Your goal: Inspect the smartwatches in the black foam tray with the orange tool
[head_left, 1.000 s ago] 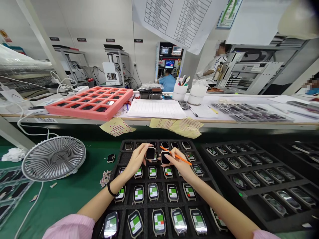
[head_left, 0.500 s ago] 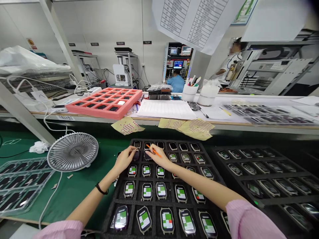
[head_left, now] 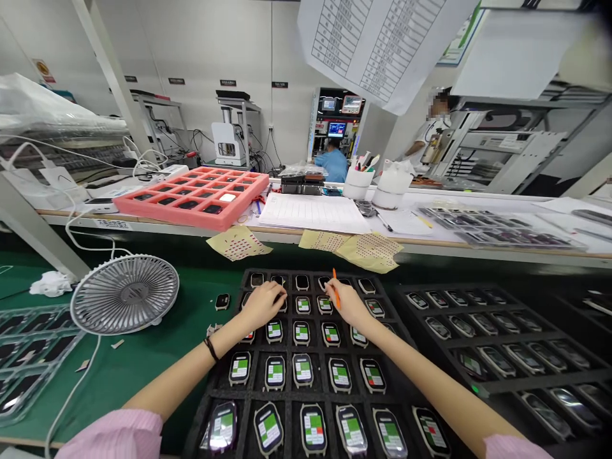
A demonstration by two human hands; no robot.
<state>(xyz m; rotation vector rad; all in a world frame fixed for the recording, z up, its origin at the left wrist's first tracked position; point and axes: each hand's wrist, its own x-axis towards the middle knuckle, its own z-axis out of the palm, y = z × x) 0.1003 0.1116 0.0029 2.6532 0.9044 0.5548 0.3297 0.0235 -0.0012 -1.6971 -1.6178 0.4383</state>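
On a green tabletop in a factory workroom, a black foam tray is holding rows of watches at six o'clock. Good handling is likely calling for light edge grips, sparing the screens. At the tray's eleven o'clock, the left hand's fingers are bending over watches, any grasp impossible to tell. Just past twelve, the right hand's curled fingers are pinching an orange stick.
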